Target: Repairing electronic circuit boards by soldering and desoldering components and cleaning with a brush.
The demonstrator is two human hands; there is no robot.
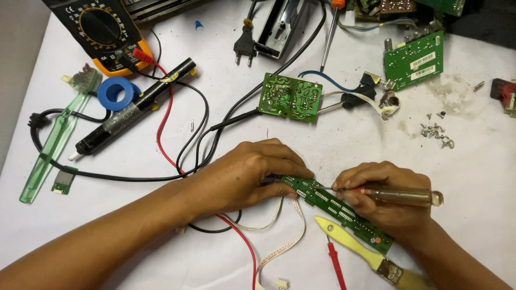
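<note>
at the lower middle of the frame, on the white tabletop [473, 161], two hands work a long narrow green circuit strip [336, 207] with a screwdriver.

the left hand [252, 174] lies curled over the strip's upper-left end, pinning it flat; the right hand [384, 201] is closed around an amber-handled screwdriver [400, 196], its tip touching the strip just beside the left fingers. judging from this, steady downward hold and a tip kept square matter most, since the strip is thin and could pivot. a yellow-handled brush [352, 241] lies just below, a green square board [290, 98] sits above centre, and loose screws [436, 131] are scattered at right.
</note>
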